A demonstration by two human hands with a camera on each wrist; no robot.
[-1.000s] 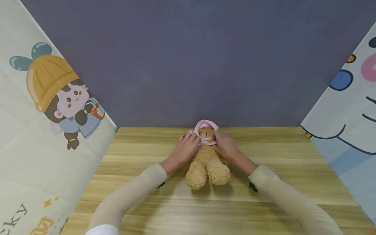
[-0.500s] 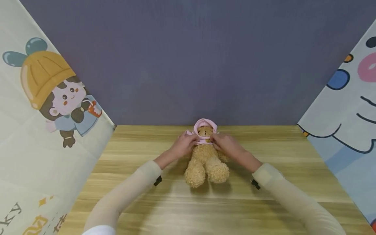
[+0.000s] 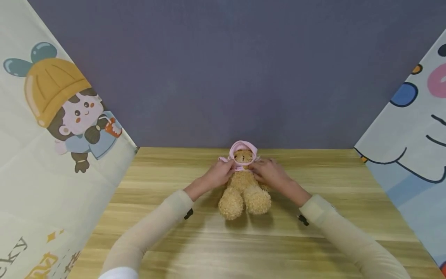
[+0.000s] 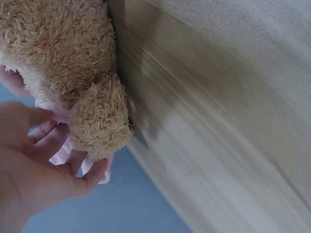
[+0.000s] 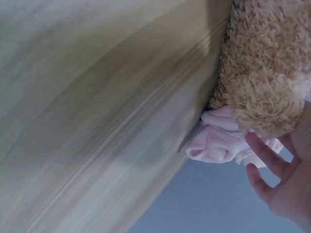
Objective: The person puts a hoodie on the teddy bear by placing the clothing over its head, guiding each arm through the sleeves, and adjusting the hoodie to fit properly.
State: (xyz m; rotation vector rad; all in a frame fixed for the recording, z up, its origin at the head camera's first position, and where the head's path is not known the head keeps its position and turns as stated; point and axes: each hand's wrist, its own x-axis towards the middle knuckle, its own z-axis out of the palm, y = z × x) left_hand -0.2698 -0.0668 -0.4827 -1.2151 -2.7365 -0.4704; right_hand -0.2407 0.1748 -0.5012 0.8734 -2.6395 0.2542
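A curly tan teddy bear (image 3: 242, 184) lies on its back, feet toward me, with a pink hooded garment (image 3: 240, 144) around its face and bunched at its neck. My left hand (image 3: 218, 172) pinches the pink cloth at the left of the neck; in the left wrist view thumb and forefinger hold a fold of the garment (image 4: 60, 115) beside the bear's arm (image 4: 99, 121). My right hand (image 3: 271, 174) grips the cloth at the right side of the neck. In the right wrist view its outer fingers (image 5: 267, 153) extend by the arm, while its grip is hidden behind fur.
The bear is on a wood-grain table (image 3: 223, 248), its head near the back edge. A dark grey-blue wall (image 3: 223, 77) rises behind. Cartoon-printed panels stand at the left (image 3: 45, 155) and right (image 3: 400, 147).
Both hands stay at the bear's neck. The left fingers, spread over the cloth earlier, have drawn in to a pinch. The right hand has shifted slightly at the collar.
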